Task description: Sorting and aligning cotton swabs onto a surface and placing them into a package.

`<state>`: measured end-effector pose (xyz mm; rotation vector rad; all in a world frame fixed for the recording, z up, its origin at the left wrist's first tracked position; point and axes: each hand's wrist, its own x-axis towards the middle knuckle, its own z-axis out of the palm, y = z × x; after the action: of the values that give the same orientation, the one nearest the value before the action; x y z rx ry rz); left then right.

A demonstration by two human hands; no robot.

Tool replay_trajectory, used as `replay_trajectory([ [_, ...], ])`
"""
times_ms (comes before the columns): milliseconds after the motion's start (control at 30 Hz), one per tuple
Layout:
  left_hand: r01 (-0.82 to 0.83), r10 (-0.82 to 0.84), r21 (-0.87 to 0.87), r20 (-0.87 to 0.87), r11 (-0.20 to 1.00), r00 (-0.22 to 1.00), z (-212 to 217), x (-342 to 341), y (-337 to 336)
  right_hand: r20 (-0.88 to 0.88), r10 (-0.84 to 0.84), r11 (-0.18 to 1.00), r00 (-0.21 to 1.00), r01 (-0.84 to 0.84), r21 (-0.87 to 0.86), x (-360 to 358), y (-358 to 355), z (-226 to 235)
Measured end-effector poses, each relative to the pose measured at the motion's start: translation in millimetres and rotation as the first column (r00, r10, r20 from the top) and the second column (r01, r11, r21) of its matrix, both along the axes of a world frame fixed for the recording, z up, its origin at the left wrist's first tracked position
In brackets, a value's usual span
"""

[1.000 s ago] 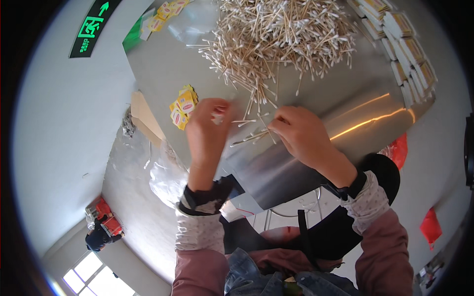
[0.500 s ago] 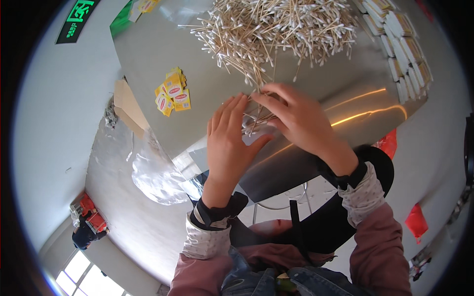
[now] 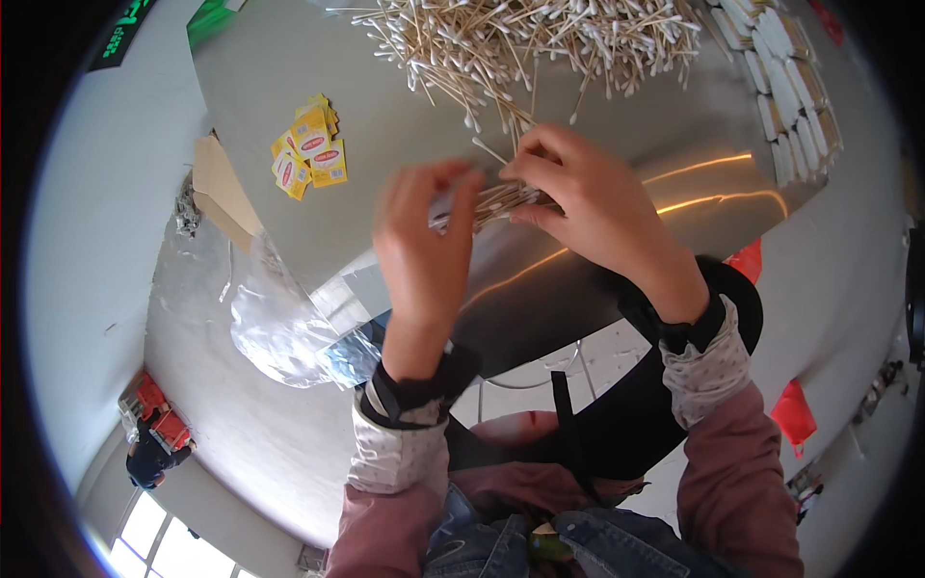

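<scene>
A small bunch of cotton swabs (image 3: 499, 200) lies crosswise between my two hands, over the metal tabletop (image 3: 385, 125). My left hand (image 3: 424, 236), slightly blurred, is curled around the bunch's left end, the thumb on the near side. At the right end, my right hand (image 3: 588, 197) is closed on the swabs with bent fingers and thumb; its fingertips hide part of them. Just beyond my hands spreads a large loose heap of cotton swabs (image 3: 540, 48), white-tipped with wooden sticks. A few swabs trail from the heap toward my right fingertips.
Yellow printed packets (image 3: 310, 146) lie in a small pile on the left of the table. Stacked white and yellow packs (image 3: 785, 91) line the right edge. Clear plastic (image 3: 279, 337) hangs by the table's left corner, near a cardboard piece (image 3: 224, 197). Another person (image 3: 149, 453) is far left.
My hands have drawn the loose swabs into a tighter bunch. The left hand's fingers have gone from stretched out to curled around its end. The view has shifted slightly.
</scene>
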<state>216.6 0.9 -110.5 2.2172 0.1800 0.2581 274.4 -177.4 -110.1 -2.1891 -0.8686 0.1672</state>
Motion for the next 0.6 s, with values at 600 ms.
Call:
replay_trajectory([
  [600,-0.155,0.06,-0.274,-0.326,0.949,0.943,13,6,34,-0.296,-0.187,0.944,0.937,0.255,0.21,-11,-1,4],
])
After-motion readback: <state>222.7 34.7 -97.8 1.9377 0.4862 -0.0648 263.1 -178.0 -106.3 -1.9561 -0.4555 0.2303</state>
